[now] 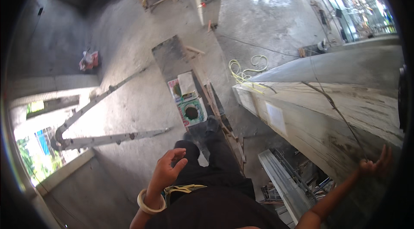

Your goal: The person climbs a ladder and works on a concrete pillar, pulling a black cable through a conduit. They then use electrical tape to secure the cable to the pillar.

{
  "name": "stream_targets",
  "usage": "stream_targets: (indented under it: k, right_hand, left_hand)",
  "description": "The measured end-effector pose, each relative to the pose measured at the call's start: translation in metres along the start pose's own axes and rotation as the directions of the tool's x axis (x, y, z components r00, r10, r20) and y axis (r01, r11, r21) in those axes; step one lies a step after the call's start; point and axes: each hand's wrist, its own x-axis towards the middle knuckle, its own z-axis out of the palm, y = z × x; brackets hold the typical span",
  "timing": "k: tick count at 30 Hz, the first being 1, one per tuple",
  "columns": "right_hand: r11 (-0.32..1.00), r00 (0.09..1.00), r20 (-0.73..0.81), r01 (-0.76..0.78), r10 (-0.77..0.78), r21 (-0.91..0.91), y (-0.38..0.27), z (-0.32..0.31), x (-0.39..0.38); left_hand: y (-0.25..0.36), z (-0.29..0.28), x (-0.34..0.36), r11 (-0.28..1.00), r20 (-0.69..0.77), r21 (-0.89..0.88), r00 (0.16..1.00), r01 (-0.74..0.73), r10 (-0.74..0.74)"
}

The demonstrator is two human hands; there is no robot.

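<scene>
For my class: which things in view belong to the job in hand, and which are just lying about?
Probably the job:
dark cable, its near end at the right hand
concrete beam, beside that hand

Apparently lying about, apart from both hands:
yellow cord, loosely looped, partly over the beam
papers, ahead of the feet
red-and-white bundle, off to the left

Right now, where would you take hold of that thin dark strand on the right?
Probably near the lower end of the thin dark strand, coming from the right: it slants across the concrete beam toward the right hand, and its slim shape suits a thumb-and-finger pinch. Whether that hand already grips it is unclear.
</scene>
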Motion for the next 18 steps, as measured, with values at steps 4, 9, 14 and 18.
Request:
stream_targets:
  k: [4, 9, 14, 18]
  right_hand:
    - [0.993, 0.996, 0.012, -0.089, 0.090, -0.071, -0.024, -0.018, 0.009]
    - [0.981, 0.978, -0.067, -0.196, 0.196, 0.003, -0.047, -0.019, 0.023]
    - [0.959, 0.959, -0.074, -0.266, 0.274, 0.099, -0.056, -0.024, 0.036]
    - [0.876, 0.885, -0.016, -0.458, 0.465, 0.148, -0.079, -0.031, 0.058]
  left_hand:
    - [0.033, 0.000, 0.012, 1.000, 0.073, -0.004, 0.997, 0.000, 0.001]
    - [0.054, -0.014, 0.029, 0.996, 0.119, 0.076, 0.993, -0.037, 0.028]
    - [0.083, -0.044, 0.075, 0.972, 0.317, 0.162, 0.942, -0.168, 0.110]
    - [0.128, -0.069, 0.157, 0.913, 0.507, 0.215, 0.839, -0.346, 0.198]
